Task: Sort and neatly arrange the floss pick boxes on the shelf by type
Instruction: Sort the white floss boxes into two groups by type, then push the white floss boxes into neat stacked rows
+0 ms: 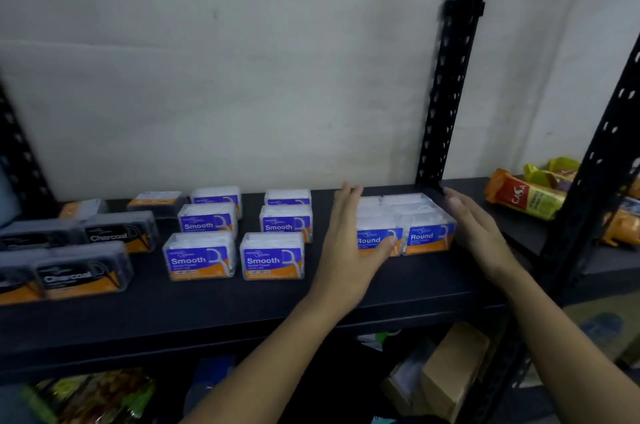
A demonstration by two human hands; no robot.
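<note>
On the black shelf (221,306) a block of clear "Round" floss pick boxes (427,233) stands at the right, near the black upright. My left hand (349,236) lies flat with straight fingers against the block's left side, its thumb across the front label. Against the block's right side my right hand (474,226) presses, fingers straight. Several "Smooth" boxes (199,259) stand in two loose columns in the middle. Dark "Charcoal" boxes (83,273) sit in rows at the left.
A black perforated upright (450,77) rises just behind the Round boxes, and another (602,160) stands at the right. Orange snack packets (523,198) lie on the neighbouring shelf. Cardboard boxes (450,375) and packets sit on the shelf below.
</note>
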